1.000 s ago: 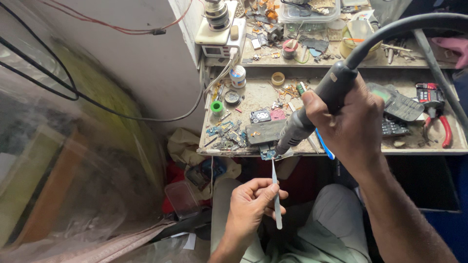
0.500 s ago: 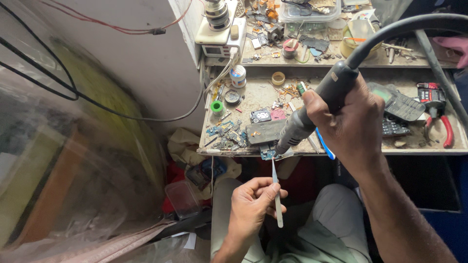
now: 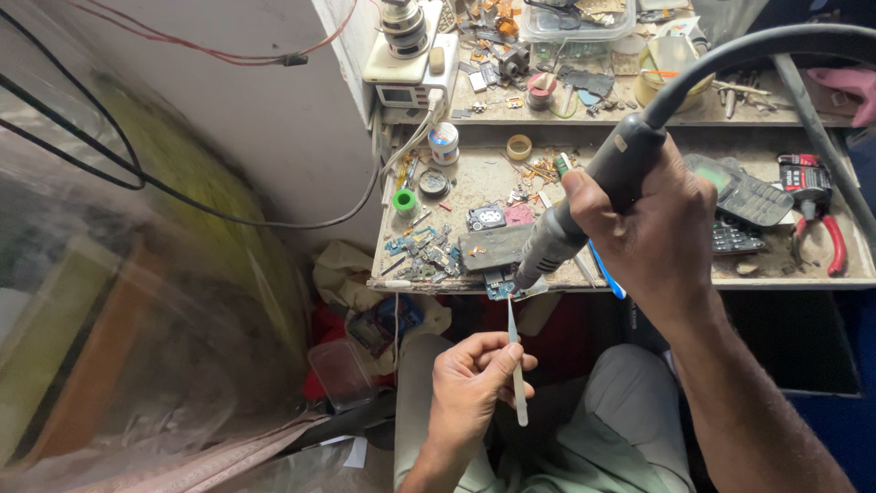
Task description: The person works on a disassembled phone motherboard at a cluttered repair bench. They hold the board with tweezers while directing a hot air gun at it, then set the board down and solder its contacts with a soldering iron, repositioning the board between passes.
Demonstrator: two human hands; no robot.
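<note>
Nothing much is shifting since half a second ago: both hands are keeping their places, and the nozzle is still hanging over the same spot at the bench edge.

Far left, a clear plastic sheet [image 3: 137, 365] is blurring the view, with black cables [image 3: 228, 215] running across the pale wall behind it. Below the bench, a small clear plastic box [image 3: 339, 370] is lying among rags.

Next, the left hand [image 3: 470, 388] is pinching tweezers [image 3: 516, 365] between thumb and fingers, fingers curled in narrow around them. The tweezers are pointing upward, their tips touching or just beside a small blue circuit board [image 3: 502, 288] that is sitting on the front edge of the workbench [image 3: 474, 178]. A dark phone [image 3: 495, 246] is lying just behind the board, with a green tape roll [image 3: 404, 200] further left.

To the right, the right hand [image 3: 662, 242] is wrapping fully around a black hot-air tool [image 3: 593, 196], its metal nozzle aiming down at the board. Its thick hose is arching away overhead. Further right, a keypad phone [image 3: 744, 196] and red-handled pliers [image 3: 821, 242] are resting on the bench.
</note>
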